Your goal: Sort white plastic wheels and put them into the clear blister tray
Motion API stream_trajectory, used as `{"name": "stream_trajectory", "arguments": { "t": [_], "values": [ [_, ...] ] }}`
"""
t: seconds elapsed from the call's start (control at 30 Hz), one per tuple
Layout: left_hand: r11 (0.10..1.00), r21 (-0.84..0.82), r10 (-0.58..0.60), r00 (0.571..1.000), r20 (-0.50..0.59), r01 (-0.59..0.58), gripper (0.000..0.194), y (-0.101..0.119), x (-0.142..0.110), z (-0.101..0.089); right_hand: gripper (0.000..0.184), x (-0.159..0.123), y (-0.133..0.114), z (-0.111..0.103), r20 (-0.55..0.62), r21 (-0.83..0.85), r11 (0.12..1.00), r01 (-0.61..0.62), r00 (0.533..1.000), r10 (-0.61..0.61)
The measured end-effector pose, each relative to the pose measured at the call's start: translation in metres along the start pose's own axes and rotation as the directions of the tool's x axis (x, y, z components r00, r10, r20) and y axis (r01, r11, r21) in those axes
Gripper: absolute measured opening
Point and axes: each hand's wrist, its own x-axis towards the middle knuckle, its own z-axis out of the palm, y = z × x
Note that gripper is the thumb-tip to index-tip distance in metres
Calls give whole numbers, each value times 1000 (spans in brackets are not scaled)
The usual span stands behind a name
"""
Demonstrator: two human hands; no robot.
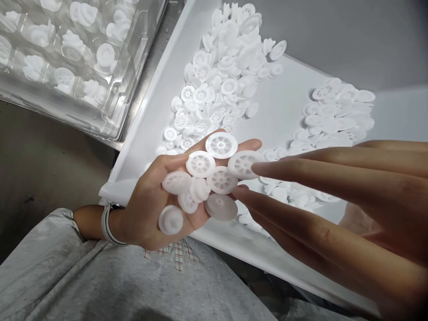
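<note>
My left hand [143, 214] is held palm up above the white tray, carrying a loose handful of white plastic gears. Among them are spoked round gears [200, 164], a smooth-faced disc [221, 207] at the palm's lower edge, and a small stepped gear [170, 220] near the wrist. My right hand [391, 191] reaches in from the right with fingers stretched out and apart. One of its fingertips touches a spoked gear [243, 164] lying at the left fingers. Another fingertip is close to the disc. Parts of the left fingers are hidden under the gears.
The white tray [287, 96] holds a large heap of white gears [227, 67] at its far left and another heap [337, 111] to the right. At the upper left stands a clear plastic tray [113, 109], with white parts in its pockets. A metal edge [147, 76] runs between the trays.
</note>
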Motion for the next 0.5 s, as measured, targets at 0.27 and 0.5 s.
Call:
{"name": "stream_trajectory", "arguments": {
  "t": [0.27, 0.5],
  "values": [
    [1000, 23, 4, 999, -41, -3, 56, 0, 1, 2, 31, -9, -8, 6, -4, -24, 998, 62, 998, -62],
    [1000, 20, 24, 997, -69, -23, 57, -1, -1, 4, 23, 0, -21, 15, -86, 181, 977, -116, 987, 133]
  ]
}}
